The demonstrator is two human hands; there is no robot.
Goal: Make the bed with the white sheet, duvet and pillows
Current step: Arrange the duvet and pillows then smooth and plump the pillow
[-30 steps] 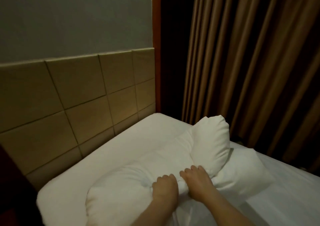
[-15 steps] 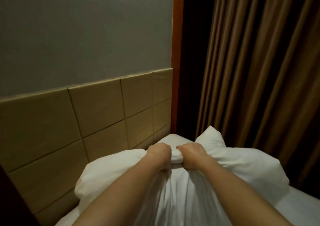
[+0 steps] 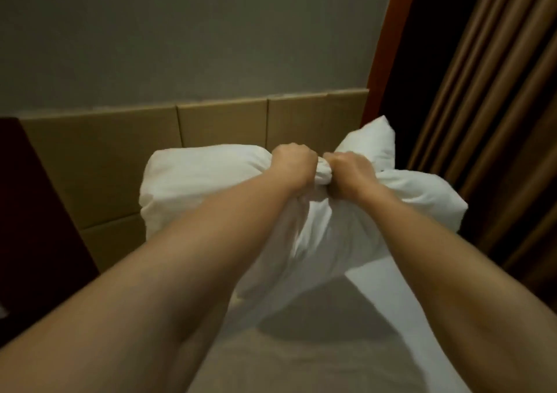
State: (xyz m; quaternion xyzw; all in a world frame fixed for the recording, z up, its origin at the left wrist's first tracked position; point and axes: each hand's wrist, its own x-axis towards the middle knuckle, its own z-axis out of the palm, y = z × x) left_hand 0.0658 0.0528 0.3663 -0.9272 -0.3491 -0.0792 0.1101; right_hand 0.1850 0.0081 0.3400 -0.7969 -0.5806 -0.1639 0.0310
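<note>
White cotton bunches between two fists: the left hand [image 3: 294, 163] and the right hand [image 3: 351, 172], knuckles nearly touching, each clench a gathered fold at the middle of a plump pillow [image 3: 205, 181] held up off the bed. The pillow bulges soft and rounded to either side, in front of the tan panelled headboard [image 3: 120, 151]. Below it lies the smooth white sheet [image 3: 391, 302], with pleated brown curtains [image 3: 497, 91] alongside.

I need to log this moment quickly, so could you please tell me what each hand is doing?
Left hand: closed, gripping the bunched middle of the pillow.
Right hand: closed, gripping the same bunch.
</note>
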